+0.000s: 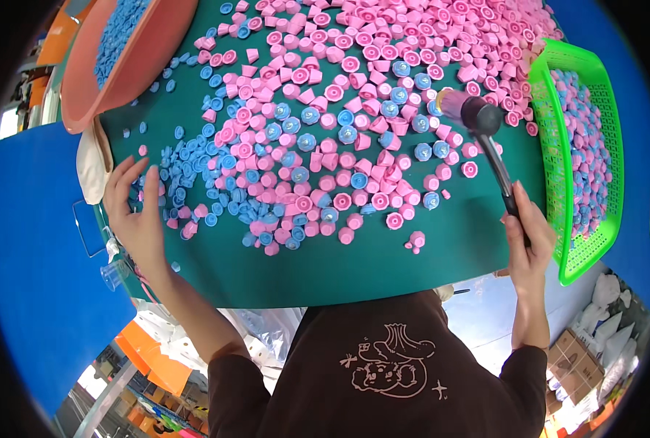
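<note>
My right hand (527, 235) grips the mallet (478, 124); left hand (136, 212) lies flat, fingers spread. Few capped pink cups (354, 157) ahead; most pink cups (413, 44) beyond look undone.

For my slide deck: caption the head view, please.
Right hand raises a mallet over pink caps; left hand rests beside them.

Bright, even light, soft shadows, sharp centre (fisheye bends edges, corners black).
</note>
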Available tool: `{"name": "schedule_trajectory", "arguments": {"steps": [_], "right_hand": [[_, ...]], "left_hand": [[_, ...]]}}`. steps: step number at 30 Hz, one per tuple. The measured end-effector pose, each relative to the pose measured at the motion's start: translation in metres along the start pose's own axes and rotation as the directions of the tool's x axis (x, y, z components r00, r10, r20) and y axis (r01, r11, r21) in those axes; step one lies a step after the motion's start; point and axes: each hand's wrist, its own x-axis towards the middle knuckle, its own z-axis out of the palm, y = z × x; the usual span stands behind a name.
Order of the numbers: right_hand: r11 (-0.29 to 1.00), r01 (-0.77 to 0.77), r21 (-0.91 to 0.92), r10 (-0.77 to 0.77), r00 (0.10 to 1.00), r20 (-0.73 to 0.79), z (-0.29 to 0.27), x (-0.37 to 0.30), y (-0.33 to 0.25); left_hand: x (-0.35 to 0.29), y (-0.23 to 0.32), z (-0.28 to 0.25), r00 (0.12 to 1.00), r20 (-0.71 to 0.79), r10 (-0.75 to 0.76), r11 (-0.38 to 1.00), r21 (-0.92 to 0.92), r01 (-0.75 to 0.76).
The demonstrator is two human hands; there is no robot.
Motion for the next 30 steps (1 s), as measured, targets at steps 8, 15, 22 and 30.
{"name": "schedule_trajectory", "arguments": {"steps": [8, 15, 22, 30], "right_hand": [[0.998, 0.061, 0.009, -0.061, 0.997, 0.052, 0.024, 0.007, 0.011], [0.937, -0.210, 0.278, 0.231, 0.972, -0.044, 0.008, -0.006, 0.019], [0.900, -0.383, 0.207, 0.359, 0.922, 0.145, 0.005, -0.008, 0.004], [0.941, -0.244, 0.233, 0.258, 0.966, -0.032, 0.002, -0.005, 0.011]], "left_hand": [[-0.023, -0.052, -0.020, 0.998, -0.043, -0.046, 0.998, 0.036, 0.048], [-0.008, -0.083, 0.012, 0.984, 0.041, -0.175, 0.984, 0.033, 0.174], [0.007, -0.093, 0.025, 0.971, 0.204, -0.128, 0.988, 0.108, 0.107], [0.021, -0.053, 0.017, 0.952, 0.149, -0.269, 0.956, 0.161, 0.245]]}}
